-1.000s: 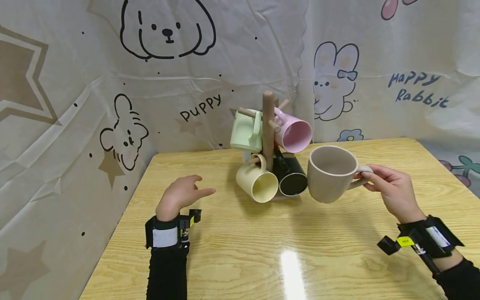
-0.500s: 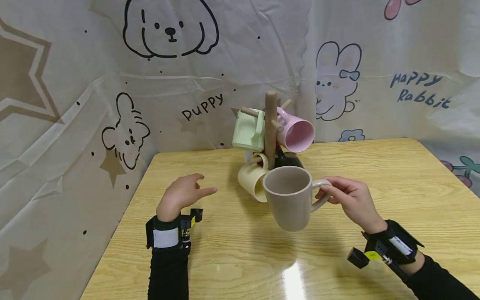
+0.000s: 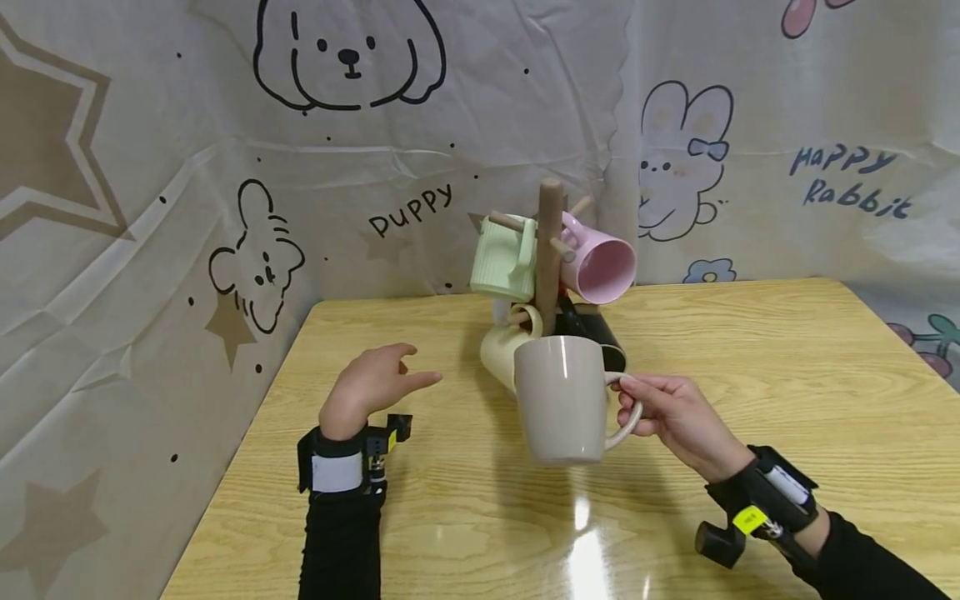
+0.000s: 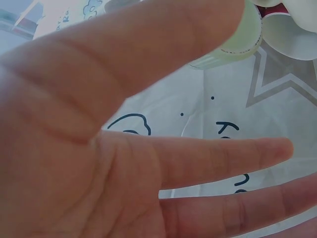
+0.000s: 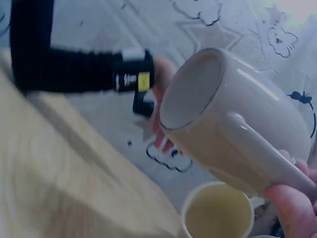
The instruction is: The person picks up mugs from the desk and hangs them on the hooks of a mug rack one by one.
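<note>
A beige mug (image 3: 561,402) is held up in front of the mug rack by my right hand (image 3: 675,417), whose thumb and fingers pinch its handle. Its base faces the camera in the right wrist view. The wooden rack (image 3: 550,250) carries a green ribbed mug (image 3: 501,260) and a pink mug (image 3: 600,265) above. Lower down hang a yellow mug (image 3: 501,354) and a black mug (image 3: 600,329), both partly hidden behind the beige one. Left of the rack, my left hand (image 3: 375,385) hovers with fingers extended and nothing in it; its spread fingers (image 4: 228,158) show in the left wrist view.
The rack stands toward the back of a light wooden table (image 3: 442,517). A bare peg (image 3: 562,248) points forward from its post. Behind and to the left hangs a pale cloth (image 3: 360,192) printed with cartoon animals.
My right hand has carried the beige mug leftward to the front of the rack and tipped it, so its inside no longer shows from the head. The left hand has stayed nearly still.
</note>
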The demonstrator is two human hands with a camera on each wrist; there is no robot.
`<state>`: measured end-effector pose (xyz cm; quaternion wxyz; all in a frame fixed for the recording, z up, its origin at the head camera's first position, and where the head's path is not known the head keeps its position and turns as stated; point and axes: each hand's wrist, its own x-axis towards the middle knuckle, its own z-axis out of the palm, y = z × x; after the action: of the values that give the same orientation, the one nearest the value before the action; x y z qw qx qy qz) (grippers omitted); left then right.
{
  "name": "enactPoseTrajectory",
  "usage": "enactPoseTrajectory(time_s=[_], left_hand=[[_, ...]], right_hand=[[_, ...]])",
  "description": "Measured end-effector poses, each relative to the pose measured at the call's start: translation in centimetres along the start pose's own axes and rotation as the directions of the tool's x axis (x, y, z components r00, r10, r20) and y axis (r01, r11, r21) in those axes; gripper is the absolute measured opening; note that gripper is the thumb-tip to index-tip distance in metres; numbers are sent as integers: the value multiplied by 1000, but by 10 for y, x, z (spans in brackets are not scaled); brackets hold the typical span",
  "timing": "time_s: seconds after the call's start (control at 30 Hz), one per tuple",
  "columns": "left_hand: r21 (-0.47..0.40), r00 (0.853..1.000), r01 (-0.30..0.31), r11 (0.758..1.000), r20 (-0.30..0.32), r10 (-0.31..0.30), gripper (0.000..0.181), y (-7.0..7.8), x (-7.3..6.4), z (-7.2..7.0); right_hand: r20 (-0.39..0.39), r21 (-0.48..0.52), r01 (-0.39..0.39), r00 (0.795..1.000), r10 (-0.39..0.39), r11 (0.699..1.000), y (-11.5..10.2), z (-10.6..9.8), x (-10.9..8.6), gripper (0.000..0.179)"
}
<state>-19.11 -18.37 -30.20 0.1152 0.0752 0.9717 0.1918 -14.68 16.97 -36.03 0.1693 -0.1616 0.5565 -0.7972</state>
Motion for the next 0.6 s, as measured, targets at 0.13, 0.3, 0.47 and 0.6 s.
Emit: enactPoseTrajectory(time_s=[0.13,0.3,0.47,0.6], left_hand=[[-6,1000,-1,1000,1,1,64,1,-1,0],[-23,999,-40,999,-25,39,62,5,-1,1],[-226,975,-215,950,-105,196,47,19,-2,6],[-523,942,-312,793,-60,331,57,42,1,15]], right_hand=[[70,188,-80,995,68,979,0,1,0,36],[89,290,-119,991,97,950,0,0,1,38],[66,240,-100,994,86,966,-2,2,1,37],[36,142,-72,997,68,987,-4,8,1,32]])
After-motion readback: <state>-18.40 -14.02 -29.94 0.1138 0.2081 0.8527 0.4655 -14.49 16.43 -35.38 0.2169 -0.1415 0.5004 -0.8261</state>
